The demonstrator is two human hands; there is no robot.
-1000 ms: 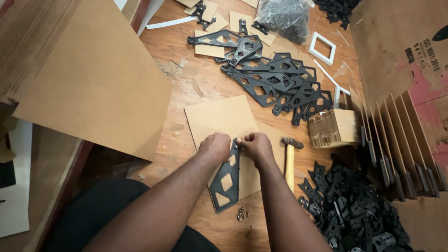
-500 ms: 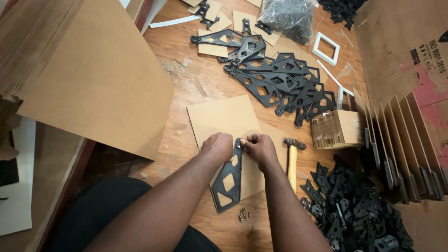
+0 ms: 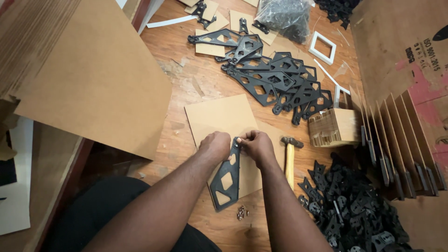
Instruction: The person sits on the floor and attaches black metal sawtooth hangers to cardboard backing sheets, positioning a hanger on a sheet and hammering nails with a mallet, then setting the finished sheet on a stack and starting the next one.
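Observation:
A black triangular bracket with cut-out holes (image 3: 226, 179) lies on a square of brown cardboard (image 3: 224, 116) on the wooden floor. My left hand (image 3: 213, 147) grips the bracket's narrow upper end from the left. My right hand (image 3: 256, 145) pinches the same tip from the right, its fingers closed on something too small to make out. Both hands touch at the bracket's top. A few small metal fasteners (image 3: 241, 213) lie just below the bracket.
A wooden-handled hammer (image 3: 289, 158) lies right of my hands. Several black brackets (image 3: 275, 79) are heaped farther away, smaller black parts (image 3: 354, 210) pile at the right. A small cardboard stack (image 3: 333, 126), slotted cardboard boxes (image 3: 401, 144) and a large cardboard sheet (image 3: 93, 79) surround the spot.
Both hands stay at the bracket's tip with only slight finger motion. The view has shifted a little.

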